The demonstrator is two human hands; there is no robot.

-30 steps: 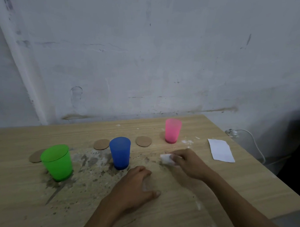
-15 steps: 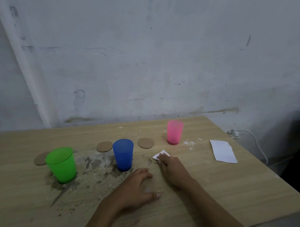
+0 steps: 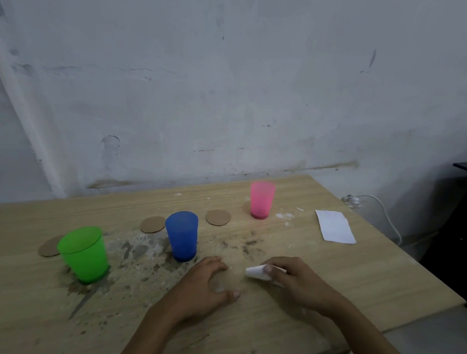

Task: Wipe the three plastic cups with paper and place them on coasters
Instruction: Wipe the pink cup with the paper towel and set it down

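Head view: the right hand (image 3: 300, 281) pinches a folded piece of paper (image 3: 257, 273), soft and easily torn, just right of the blue cup (image 3: 182, 236). The left hand (image 3: 199, 289) rests on the desk (image 3: 382, 274) with its fingers spread, holding nothing, in front of that cup. Three cups stand on bare wood: green cup (image 3: 83, 253) to the left, blue, and pink cup (image 3: 262, 199) behind to the right. They are probably light, stiff and tippable, best held round the wall. Three coasters, all unoccupied: coaster (image 3: 48, 246), coaster (image 3: 152, 224), coaster (image 3: 218, 217). One spare sheet (image 3: 334, 226) lies far right.

Cups: three (image 3: 84, 253) (image 3: 182, 235) (image 3: 262, 199). Coasters: three (image 3: 49, 246) (image 3: 153, 224) (image 3: 218, 217). Paper pieces: two (image 3: 334, 226) (image 3: 257, 273).
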